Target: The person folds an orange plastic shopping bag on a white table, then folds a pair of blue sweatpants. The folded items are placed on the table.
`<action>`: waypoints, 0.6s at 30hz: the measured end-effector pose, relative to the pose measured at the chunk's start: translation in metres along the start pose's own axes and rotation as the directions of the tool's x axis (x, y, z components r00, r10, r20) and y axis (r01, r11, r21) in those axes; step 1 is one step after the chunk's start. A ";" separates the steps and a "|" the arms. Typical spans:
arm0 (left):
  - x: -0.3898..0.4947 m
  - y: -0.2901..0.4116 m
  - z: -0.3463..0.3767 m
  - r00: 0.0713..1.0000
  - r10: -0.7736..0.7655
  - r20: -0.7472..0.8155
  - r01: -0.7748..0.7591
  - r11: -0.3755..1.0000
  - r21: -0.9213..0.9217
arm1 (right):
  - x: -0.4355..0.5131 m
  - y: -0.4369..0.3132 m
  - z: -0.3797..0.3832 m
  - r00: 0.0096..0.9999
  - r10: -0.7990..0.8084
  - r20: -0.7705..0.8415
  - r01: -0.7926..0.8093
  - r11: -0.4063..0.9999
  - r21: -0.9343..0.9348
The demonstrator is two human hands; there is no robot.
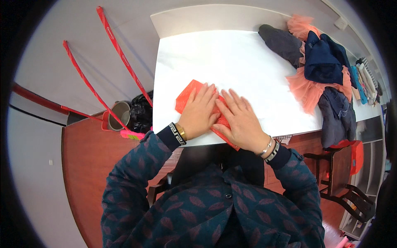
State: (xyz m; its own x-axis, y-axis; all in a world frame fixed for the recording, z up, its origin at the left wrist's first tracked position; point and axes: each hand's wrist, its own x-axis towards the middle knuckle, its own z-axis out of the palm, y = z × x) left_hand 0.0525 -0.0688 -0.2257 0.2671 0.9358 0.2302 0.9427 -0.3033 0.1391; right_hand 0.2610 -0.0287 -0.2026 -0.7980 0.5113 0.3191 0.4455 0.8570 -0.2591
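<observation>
A flat red sheet, perhaps fabric or plastic film, lies slantwise at the near edge of the white table, one end reaching slightly past that edge. My left hand rests palm down on its middle part, fingers extended. Beside it, my right hand lies flat over the right side of the sheet, its fingers spread a little. The thumbs and fingers of both hands come close together over the sheet. What is under the palms is hidden.
Piled clothes, including a dark blue garment and pink tulle, cover the table's right end. A wooden chair stands at right. Left of the table are red-wrapped poles, a bucket and a black plastic bag.
</observation>
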 end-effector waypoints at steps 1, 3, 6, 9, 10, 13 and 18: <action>-0.001 -0.002 0.001 0.996 0.037 -0.080 -0.041 0.998 -0.045 | 0.004 0.003 0.004 0.997 -0.012 0.071 0.006 0.996 0.089; -0.005 -0.012 -0.001 0.996 0.050 -0.073 -0.059 0.991 -0.123 | 0.003 0.007 0.010 0.992 -0.077 0.103 0.078 0.997 -0.001; -0.002 -0.038 -0.004 0.997 0.050 -0.056 -0.054 0.995 -0.085 | -0.006 0.002 0.017 0.991 -0.097 0.090 0.090 0.993 0.072; 0.009 -0.060 -0.001 1.000 0.022 -0.021 -0.023 0.999 -0.027 | -0.013 -0.010 0.020 0.990 -0.079 0.118 0.070 0.994 0.082; 0.012 -0.065 0.001 1.000 0.005 -0.002 -0.005 1.000 -0.014 | -0.014 -0.015 0.021 0.991 -0.079 0.108 0.069 0.993 0.095; 0.022 -0.082 0.000 0.999 -0.038 0.010 0.037 0.999 0.017 | -0.016 -0.026 0.022 0.993 -0.088 0.080 0.077 0.989 0.128; 0.024 -0.078 -0.015 0.981 -0.195 -0.010 0.195 0.975 0.111 | -0.022 -0.043 0.024 0.999 -0.026 0.043 0.022 0.996 0.087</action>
State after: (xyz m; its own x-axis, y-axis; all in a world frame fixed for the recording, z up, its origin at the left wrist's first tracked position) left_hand -0.0172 -0.0252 -0.2165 0.0762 0.9751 0.2082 0.9929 -0.0933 0.0738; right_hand 0.2497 -0.0783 -0.2201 -0.8261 0.4856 0.2859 0.3908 0.8593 -0.3300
